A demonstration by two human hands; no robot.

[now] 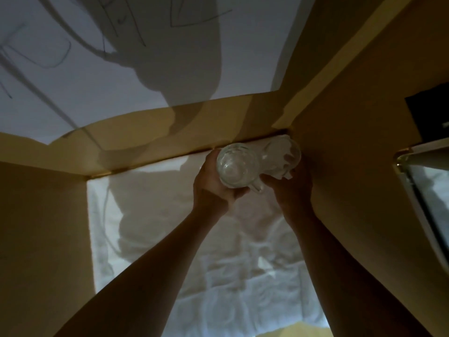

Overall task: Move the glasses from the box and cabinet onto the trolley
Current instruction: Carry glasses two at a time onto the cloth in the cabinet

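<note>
1. Deep in the cardboard box (pixel 340 166), at its far right corner, both hands meet
2. Left hand (pixel 213 183) wraps a clear glass (pixel 234 166); right hand (pixel 289 183) closes on a paper-wrapped glass (pixel 283 154)
3. Likely fragile, smooth, slippery; best gripped round the body, not the rim

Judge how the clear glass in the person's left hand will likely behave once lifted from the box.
The clear glass looks rigid and probably breakable. Its smooth wall may slip in the left hand. Being round, it would likely roll if laid sideways.
</note>
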